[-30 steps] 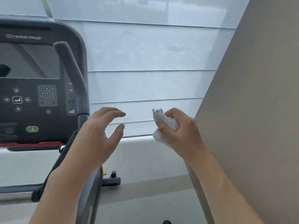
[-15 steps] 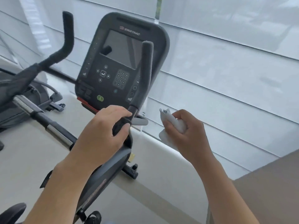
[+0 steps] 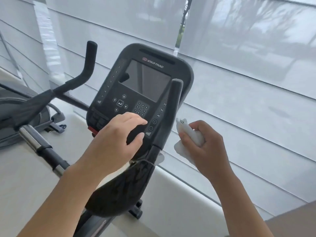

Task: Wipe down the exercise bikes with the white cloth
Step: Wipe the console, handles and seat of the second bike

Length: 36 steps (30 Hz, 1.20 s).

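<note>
The bike's console (image 3: 142, 93) is showing matt dark plastic around a glossy, reflecting screen (image 3: 147, 81), and the handlebar grips (image 3: 174, 100) are looking like matt black foam or rubber. A shiny chrome metal bar (image 3: 32, 141) is gleaming at the left. The soft white cloth (image 3: 186, 139) is crumpling in the right hand (image 3: 205, 147).

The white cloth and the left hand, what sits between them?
In the head view, the bike's upright right handlebar grip stands between the left hand and the white cloth gripped by the right hand.
</note>
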### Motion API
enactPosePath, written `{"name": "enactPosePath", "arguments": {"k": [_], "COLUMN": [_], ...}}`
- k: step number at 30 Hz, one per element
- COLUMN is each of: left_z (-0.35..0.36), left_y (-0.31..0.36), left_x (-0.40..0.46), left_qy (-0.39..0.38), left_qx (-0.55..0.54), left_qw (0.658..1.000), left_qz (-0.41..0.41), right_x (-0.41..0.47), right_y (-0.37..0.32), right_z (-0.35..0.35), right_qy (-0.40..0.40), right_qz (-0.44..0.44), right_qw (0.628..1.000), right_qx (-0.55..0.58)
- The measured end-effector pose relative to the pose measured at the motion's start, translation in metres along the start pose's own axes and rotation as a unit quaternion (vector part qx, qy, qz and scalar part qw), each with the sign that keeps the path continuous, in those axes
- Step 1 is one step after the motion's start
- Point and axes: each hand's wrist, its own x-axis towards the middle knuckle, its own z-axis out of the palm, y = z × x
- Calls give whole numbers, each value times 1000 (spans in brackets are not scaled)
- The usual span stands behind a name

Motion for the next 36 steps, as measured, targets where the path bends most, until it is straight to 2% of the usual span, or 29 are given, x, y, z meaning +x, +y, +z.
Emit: {"name": "enactPosePath", "arguments": {"k": [8, 13, 18, 24, 30, 32, 36], "left_z": [13, 34, 57, 83, 86, 87, 85], "left_y": [-25, -31, -56, -65, -70, -69, -73], "left_x": [98, 141, 144, 134, 129, 127, 126], "left_qy": [-25, -31, -19, -32, -38, -43, -51], "left_qx": [-41, -16, -17, -76, -85, -82, -85], "left_qw": [995, 990, 987, 984, 985, 985, 984], "left_qz": [87, 135, 160, 156, 149, 147, 151], "right_x": [48, 85, 118, 133, 169, 195, 223], "right_y": [-28, -50, -59, -48, -62, -75, -100], "right_z": [-9, -15, -13, 11, 33, 41, 47], "right_qy": [67, 66, 53, 32, 49, 7, -191], "right_qz": [-38, -66, -69, -78, -65, -11, 116], "right_qw": [994, 988, 979, 964, 949, 943, 937], "right_qx": [-82, -125, -187, -252, -306, -332, -268]}}
